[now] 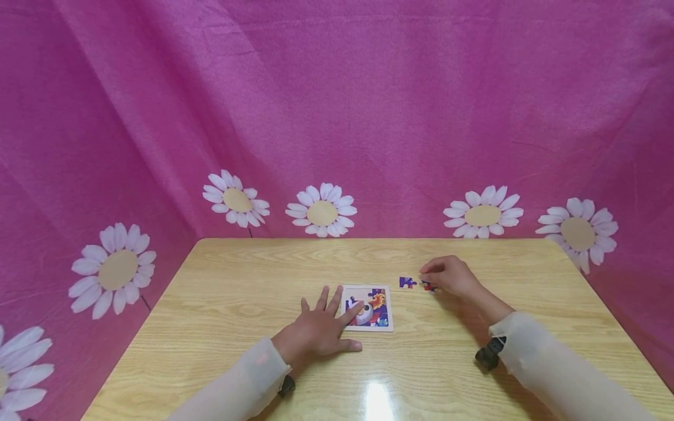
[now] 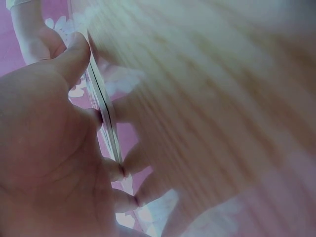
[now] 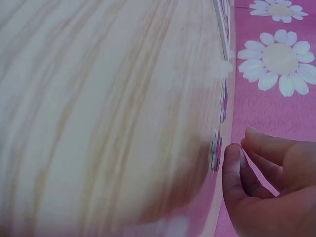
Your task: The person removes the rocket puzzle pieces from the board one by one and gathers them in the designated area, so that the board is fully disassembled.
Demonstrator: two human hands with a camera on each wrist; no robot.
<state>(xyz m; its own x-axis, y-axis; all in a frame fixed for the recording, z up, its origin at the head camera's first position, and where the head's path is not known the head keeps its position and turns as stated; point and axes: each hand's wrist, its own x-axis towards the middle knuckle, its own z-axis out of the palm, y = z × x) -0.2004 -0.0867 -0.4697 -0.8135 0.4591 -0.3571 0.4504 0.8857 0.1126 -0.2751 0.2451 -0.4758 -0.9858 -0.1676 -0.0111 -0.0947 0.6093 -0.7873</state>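
My left hand (image 1: 321, 330) lies with fingers spread, its index finger reaching over a small white-framed jigsaw puzzle (image 1: 391, 310). The puzzle shows a colourful picture, partly covered by that finger. In the left wrist view the fingers touch the edge of the puzzle board (image 2: 104, 101). My right hand (image 1: 450, 276) is just over a loose puzzle piece (image 1: 430, 287), partly hidden below it. Its thumb and fingers are bent loosely, tips close together, with nothing visible between them. The right wrist view has the piece (image 3: 216, 150) beside the thumb. Left of it lies a purple puzzle piece (image 1: 406, 282).
All this lies on a light wood-grain table (image 1: 237, 292), whose far edge meets a pink cloth (image 1: 337, 117) printed with white daisies. The cloth also rises along both sides. A bright glare (image 1: 378, 400) shows on the tabletop near the front.
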